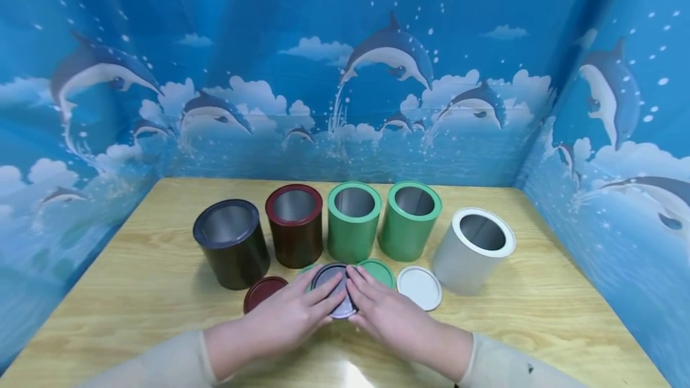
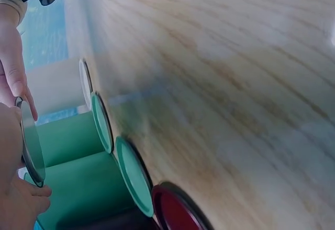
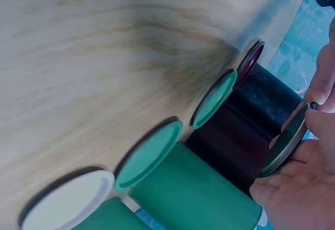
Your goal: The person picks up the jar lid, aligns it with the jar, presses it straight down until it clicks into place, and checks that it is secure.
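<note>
A dark grey-black round lid (image 1: 342, 310) is held up by both hands in front of the row of cans. My left hand (image 1: 293, 313) grips its left side, with fingers spread over the top. The opposite side is held by my right hand (image 1: 393, 316), its fingertips lying near the left ones. In the left wrist view the lid (image 2: 34, 146) stands clear of the table, a thumb below its edge. The right wrist view shows the dark underside of the lid (image 3: 285, 143) between the two hands.
Open-topped cans stand in a row: black (image 1: 237, 265), dark red (image 1: 299, 241), green (image 1: 353, 238), another green (image 1: 406, 238) and white (image 1: 458, 268). Before them lie a dark red lid (image 1: 264, 292), two green lids (image 2: 135, 175), one partly hidden, and a white lid (image 1: 419, 288). A dolphin-print curtain (image 1: 259, 154) encloses the table.
</note>
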Tool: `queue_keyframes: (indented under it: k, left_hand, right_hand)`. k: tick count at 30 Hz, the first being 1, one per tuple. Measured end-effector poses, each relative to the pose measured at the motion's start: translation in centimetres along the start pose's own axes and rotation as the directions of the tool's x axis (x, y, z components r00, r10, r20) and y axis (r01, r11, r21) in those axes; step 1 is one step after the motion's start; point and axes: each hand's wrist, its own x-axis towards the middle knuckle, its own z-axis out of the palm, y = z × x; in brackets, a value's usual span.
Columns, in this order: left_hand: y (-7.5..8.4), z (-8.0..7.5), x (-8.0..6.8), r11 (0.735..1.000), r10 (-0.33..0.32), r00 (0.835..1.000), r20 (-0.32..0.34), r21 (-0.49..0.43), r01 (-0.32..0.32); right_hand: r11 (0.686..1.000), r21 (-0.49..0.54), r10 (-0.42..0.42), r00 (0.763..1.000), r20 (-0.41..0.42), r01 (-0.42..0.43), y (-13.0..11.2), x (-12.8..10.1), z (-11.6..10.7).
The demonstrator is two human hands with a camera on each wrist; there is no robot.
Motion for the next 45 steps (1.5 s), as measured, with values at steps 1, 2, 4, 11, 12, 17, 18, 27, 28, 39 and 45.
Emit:
queue_keyframes:
  k: [1, 2, 4, 11, 12, 17, 18, 27, 28, 39, 45]
  left_hand:
    - [-0.1, -0.1, 0.0, 1.000, -0.008, 1.000, 0.000, -0.014, 0.008]
    - [-0.1, -0.2, 0.0, 0.999, -0.018, 1.000, -0.002, -0.027, 0.018]
    - [-0.2, -0.4, 0.0, 0.999, -0.028, 1.000, -0.007, -0.043, 0.028]
    - [-0.7, -1.1, -0.3, 0.999, -0.037, 0.998, -0.055, -0.032, 0.035]
    - [-0.7, -1.3, -0.3, 0.999, -0.036, 0.997, -0.062, -0.028, 0.034]
    - [-1.0, -1.9, -0.4, 0.999, -0.039, 0.997, -0.066, -0.032, 0.037]
    - [-1.0, -2.0, -0.4, 0.998, -0.044, 0.997, -0.061, -0.038, 0.042]
    - [-1.6, -2.9, -0.7, 0.995, -0.077, 0.997, -0.009, -0.071, 0.076]
    - [-1.7, -3.1, -0.7, 0.995, -0.076, 0.997, -0.008, -0.072, 0.075]
    - [-2.7, -3.8, -1.0, 0.997, -0.057, 0.998, -0.027, -0.058, 0.056]
    - [-3.2, -4.1, -1.0, 0.997, -0.062, 0.997, -0.042, -0.040, 0.060]
  right_hand:
    - [1.000, 0.006, 0.005, 1.000, 0.005, -0.005, 0.0, 0.1, -0.2]
    - [1.000, 0.012, 0.009, 1.000, 0.009, -0.009, 0.0, 0.1, -0.3]
    - [1.000, 0.016, 0.006, 1.000, 0.007, -0.006, 0.0, 0.3, -0.6]
    - [0.999, -0.024, -0.025, 0.999, -0.033, 0.024, 0.0, 0.9, -1.3]
    - [0.999, -0.024, -0.025, 0.999, -0.036, 0.024, -0.1, 0.9, -1.4]
    - [0.999, -0.031, -0.024, 0.999, -0.029, 0.024, -0.3, 1.3, -1.9]
    - [0.999, -0.031, -0.023, 0.999, -0.025, 0.022, -0.3, 1.4, -2.1]
    - [0.999, -0.030, -0.038, 0.999, 0.000, 0.038, -0.4, 2.3, -3.0]
    - [0.999, -0.026, -0.037, 0.999, 0.005, 0.037, -0.4, 2.5, -3.1]
    - [0.998, -0.026, -0.051, 0.997, 0.050, 0.052, -0.5, 3.8, -4.1]
    - [0.999, -0.012, -0.047, 0.997, 0.065, 0.048, -0.5, 4.4, -4.7]
